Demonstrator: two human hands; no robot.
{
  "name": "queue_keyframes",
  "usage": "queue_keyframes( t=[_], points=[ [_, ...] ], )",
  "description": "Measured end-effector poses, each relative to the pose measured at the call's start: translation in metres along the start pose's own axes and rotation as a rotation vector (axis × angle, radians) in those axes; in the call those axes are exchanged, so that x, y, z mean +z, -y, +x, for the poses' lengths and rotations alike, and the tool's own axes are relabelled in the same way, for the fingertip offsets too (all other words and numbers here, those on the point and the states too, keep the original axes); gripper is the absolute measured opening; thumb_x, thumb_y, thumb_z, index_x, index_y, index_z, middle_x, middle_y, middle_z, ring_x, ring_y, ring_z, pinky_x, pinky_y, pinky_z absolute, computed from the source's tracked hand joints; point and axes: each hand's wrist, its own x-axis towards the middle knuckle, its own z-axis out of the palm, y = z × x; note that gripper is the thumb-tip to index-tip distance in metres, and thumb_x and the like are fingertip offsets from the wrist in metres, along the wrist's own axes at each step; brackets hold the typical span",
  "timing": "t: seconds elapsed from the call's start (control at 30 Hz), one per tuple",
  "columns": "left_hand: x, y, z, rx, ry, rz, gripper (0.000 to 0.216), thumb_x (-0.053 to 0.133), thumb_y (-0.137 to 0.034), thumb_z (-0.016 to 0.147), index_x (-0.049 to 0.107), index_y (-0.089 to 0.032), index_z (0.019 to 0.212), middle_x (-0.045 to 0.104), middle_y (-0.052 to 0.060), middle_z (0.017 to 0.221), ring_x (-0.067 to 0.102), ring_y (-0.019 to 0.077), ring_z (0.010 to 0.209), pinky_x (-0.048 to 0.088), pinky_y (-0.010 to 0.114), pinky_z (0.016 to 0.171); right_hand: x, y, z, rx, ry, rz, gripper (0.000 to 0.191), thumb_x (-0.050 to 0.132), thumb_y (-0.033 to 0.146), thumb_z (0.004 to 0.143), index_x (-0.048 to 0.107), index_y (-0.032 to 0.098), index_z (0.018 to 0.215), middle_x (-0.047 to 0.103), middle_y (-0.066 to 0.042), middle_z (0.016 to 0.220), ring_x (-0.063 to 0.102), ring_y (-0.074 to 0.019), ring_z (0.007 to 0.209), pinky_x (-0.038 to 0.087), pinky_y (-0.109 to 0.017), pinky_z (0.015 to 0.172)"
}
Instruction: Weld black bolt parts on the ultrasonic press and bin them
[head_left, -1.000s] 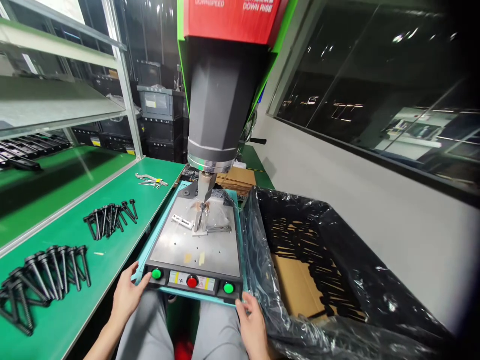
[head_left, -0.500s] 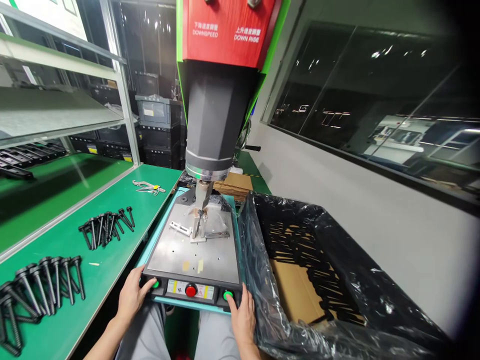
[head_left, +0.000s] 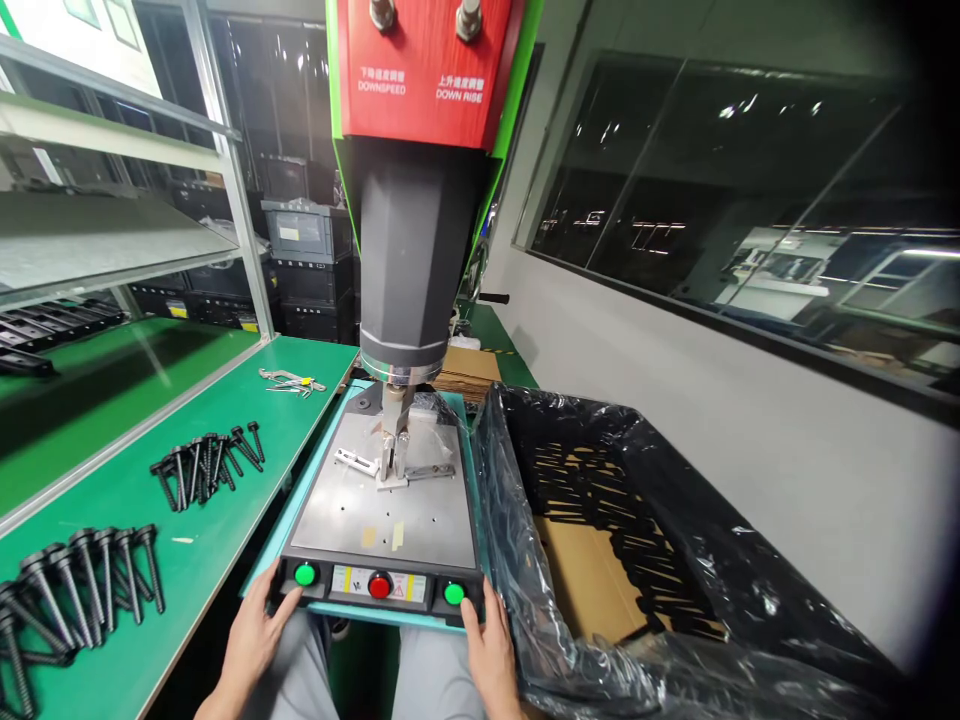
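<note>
My left hand [head_left: 255, 635] rests at the left corner of the machine's front control panel [head_left: 379, 585]. Its thumb lies just below the left green button [head_left: 304, 574], fingers along the side. At the right corner is my right hand [head_left: 491, 645], thumb at the lower edge of the right green button [head_left: 454, 594]. Both hands are open and hold nothing. A red button [head_left: 379, 585] sits between the green ones. Above the metal plate [head_left: 341, 525], the press's metal horn [head_left: 397, 405] reaches down to a small fixture [head_left: 391, 483]; any part inside it is hard to make out.
On the green bench [head_left: 217, 540] at left lie black threaded bolt-like parts [head_left: 201, 468] in two groups, plus pliers [head_left: 289, 382]. A bin lined with black plastic [head_left: 517, 560] stands right, holding cardboard [head_left: 589, 580] and many black parts [head_left: 660, 570]. Stacked crates [head_left: 309, 235] stand behind.
Both thumbs have slid off the green buttons towards me. The press head and horn sit lower over the fixture. The view has shifted slightly.
</note>
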Motion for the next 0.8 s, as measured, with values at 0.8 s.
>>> queue_keyframes(
  t=[0.8],
  points=[
    [0.022,-0.072,-0.042,-0.094,0.024,-0.275,0.056,0.064,-0.065,0.073,0.069,-0.022,0.11,0.073,0.01,0.109,0.071,0.0304,0.096,0.061,0.04,0.082,0.09,0.193,0.098,-0.336,0.213,0.295,0.042,0.05,0.041,0.09,0.068,0.016,0.119,0.072,-0.009,0.101,0.066,-0.0232,0.086,0.053,-0.034,0.079]
  ],
)
